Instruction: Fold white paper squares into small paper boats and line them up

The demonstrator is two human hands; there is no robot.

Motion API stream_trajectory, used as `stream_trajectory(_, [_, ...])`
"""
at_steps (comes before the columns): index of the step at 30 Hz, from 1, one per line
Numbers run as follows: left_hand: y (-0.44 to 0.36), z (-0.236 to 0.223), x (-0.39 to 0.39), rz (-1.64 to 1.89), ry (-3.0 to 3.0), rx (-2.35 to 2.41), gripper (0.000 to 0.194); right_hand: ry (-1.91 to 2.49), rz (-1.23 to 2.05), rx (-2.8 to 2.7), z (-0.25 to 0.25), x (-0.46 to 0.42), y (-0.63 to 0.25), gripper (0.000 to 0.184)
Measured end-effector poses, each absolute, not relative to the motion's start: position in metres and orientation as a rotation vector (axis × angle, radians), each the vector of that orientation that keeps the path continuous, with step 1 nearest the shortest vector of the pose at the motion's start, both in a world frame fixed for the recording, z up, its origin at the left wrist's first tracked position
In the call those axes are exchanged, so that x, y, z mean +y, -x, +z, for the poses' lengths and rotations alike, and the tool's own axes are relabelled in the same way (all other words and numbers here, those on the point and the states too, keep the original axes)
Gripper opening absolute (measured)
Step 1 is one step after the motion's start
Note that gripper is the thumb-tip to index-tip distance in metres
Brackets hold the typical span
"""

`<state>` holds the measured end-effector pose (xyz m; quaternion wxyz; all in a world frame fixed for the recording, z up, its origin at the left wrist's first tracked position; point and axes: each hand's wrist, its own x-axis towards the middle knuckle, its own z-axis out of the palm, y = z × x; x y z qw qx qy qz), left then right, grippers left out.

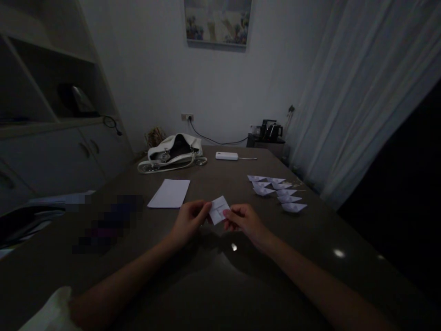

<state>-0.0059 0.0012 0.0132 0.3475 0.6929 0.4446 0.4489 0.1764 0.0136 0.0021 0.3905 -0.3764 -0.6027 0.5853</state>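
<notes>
A small square of folded white paper (218,208) is held up between my two hands, above the table. My left hand (191,218) pinches its left corner between thumb and fingers. On the other side, my right hand (246,221) grips the lower right edge, its thumb lying on the front face. Fold lines cross the middle of the paper. Several folded paper boats (292,208) stand grouped on the table to the right. Behind my left hand lies a stack of white paper sheets (169,193).
A white handbag (175,149) rests at the far left of the dark table (220,285). Near the far edge lies a white power bank (226,156) with a short cable. Pixelated things (110,220) occupy the left side. A sheer curtain (347,92) hangs at right.
</notes>
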Motion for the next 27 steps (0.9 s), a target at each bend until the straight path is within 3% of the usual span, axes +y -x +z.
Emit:
stream_trajectory(8, [0.001, 0.009, 0.001, 0.946, -1.673, 0.961, 0.040, 0.943, 1.466, -1.180, -0.002, 0.017, -0.173, 0.035])
stream_trajectory(20, [0.002, 0.005, 0.002, 0.819, -1.674, 1.020, 0.044, 0.872, 1.562, -1.826, 0.001, 0.010, -0.177, 0.038])
stream_trajectory(27, [0.004, 0.005, 0.001, 0.878, -1.828, 1.050, 0.043, 0.885, 1.502, -1.721, -0.004, 0.007, -0.172, 0.040])
